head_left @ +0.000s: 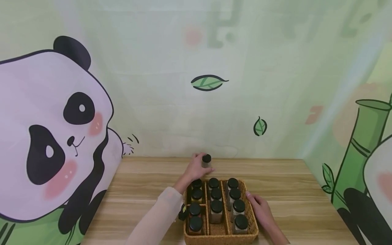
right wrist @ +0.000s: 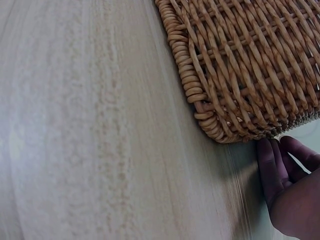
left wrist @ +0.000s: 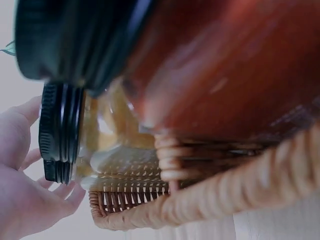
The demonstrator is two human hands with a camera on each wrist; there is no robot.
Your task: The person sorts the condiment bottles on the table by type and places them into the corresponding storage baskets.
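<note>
Behind the basket, my left hand (head_left: 196, 168) grips a small clear jar (head_left: 206, 164) with a black lid, thumb on its near side. What the jar holds is too small to make out. The divided wicker basket (head_left: 220, 240) carries several black-lidded jars in its compartments. My right hand (head_left: 260, 209) rests against the basket's right side. In the right wrist view its nearly straight fingers (right wrist: 270, 165) touch the woven wall. Close up in the left wrist view are a red-filled jar (left wrist: 240, 70) and a yellowish jar (left wrist: 107, 132); the left hand (left wrist: 30, 175) shows beyond them.
The basket stands on a wood-grain table (head_left: 144, 194) near its front. A backdrop (head_left: 159, 85) printed with pandas, leaves and bamboo rises behind the table. A small black object (head_left: 182, 212) sits at the basket's left side, partly hidden by the left sleeve.
</note>
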